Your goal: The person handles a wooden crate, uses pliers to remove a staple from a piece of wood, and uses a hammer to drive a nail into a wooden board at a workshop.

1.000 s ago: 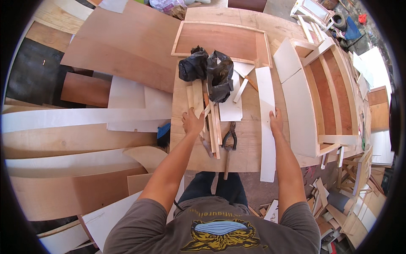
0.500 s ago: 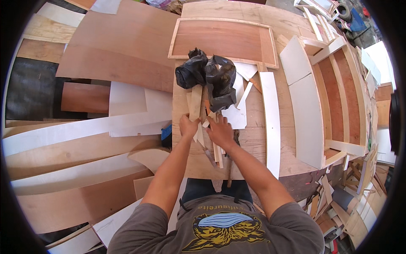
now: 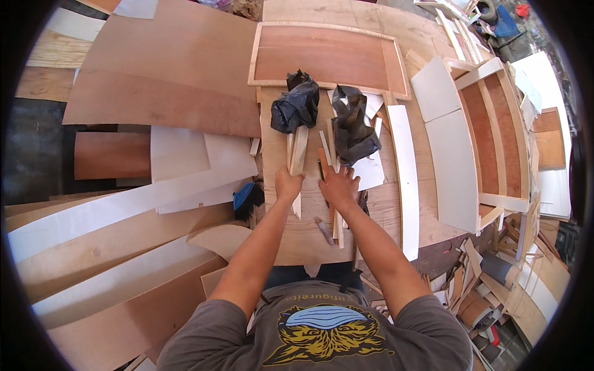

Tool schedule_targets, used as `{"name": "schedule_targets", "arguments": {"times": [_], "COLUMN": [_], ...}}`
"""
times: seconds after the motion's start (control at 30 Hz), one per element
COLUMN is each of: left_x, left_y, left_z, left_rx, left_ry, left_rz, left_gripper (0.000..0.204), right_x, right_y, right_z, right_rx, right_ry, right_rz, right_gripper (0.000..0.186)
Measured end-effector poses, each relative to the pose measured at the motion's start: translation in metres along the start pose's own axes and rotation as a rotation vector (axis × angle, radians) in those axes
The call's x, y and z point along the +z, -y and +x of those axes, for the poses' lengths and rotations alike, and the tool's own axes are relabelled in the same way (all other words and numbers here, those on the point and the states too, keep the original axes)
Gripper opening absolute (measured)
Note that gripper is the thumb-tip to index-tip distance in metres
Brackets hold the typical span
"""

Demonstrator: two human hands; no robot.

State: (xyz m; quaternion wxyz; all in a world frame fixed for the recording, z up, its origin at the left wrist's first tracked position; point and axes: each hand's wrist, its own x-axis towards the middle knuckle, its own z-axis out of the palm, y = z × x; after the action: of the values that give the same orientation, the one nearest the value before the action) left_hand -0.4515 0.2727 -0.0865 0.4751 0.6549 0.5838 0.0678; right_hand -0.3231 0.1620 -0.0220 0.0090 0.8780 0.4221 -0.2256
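My left hand (image 3: pixel 288 184) is closed round a bundle of pale wood strips (image 3: pixel 298 151), which points away from me across the plywood table. The far end of that bundle goes under a crumpled black plastic bag (image 3: pixel 296 105). My right hand (image 3: pixel 339 187) lies palm down with its fingers apart over a second group of thin wood strips (image 3: pixel 331 139). Just beyond its fingertips rests another black plastic bag (image 3: pixel 354 133). A tool with a worn handle (image 3: pixel 324 232) lies on the table between my forearms.
A framed brown panel (image 3: pixel 325 57) lies at the table's far side. Right of my hands are a long white strip (image 3: pixel 405 179) and a white-faced wooden frame (image 3: pixel 447 142). Stacked boards (image 3: pixel 111 229) fill the left side; a blue and black brush-like thing (image 3: pixel 245 196) sits at the table's left edge.
Both black bags have shifted right and now stand farther apart. The left strips have moved right with my left hand. My right hand has moved a little to the right.
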Motion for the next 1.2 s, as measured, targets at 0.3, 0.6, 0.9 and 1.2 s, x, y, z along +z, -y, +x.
{"name": "schedule_targets", "arguments": {"times": [0.3,0.6,0.9,1.2], "left_x": [-0.016,-0.014,-0.008,0.011], "left_y": [0.011,0.011,0.008,0.020], "left_z": [-0.004,-0.009,-0.003,0.006], "left_rx": [0.043,0.088,0.162,0.137], "left_ry": [0.015,0.071,0.048,0.137], "left_rz": [-0.147,-0.256,-0.179,-0.216], "left_gripper": [0.040,0.042,0.050,0.043], "right_x": [0.016,0.050,0.050,0.022], "right_y": [0.001,0.026,0.033,-0.106], "right_z": [0.013,0.021,0.013,-0.042], "right_rx": [-0.004,0.099,0.068,0.401], "right_ry": [-0.085,-0.274,-0.191,-0.310], "right_rz": [-0.063,-0.107,0.331,0.404], "right_gripper": [0.044,0.027,0.025,0.021]}}
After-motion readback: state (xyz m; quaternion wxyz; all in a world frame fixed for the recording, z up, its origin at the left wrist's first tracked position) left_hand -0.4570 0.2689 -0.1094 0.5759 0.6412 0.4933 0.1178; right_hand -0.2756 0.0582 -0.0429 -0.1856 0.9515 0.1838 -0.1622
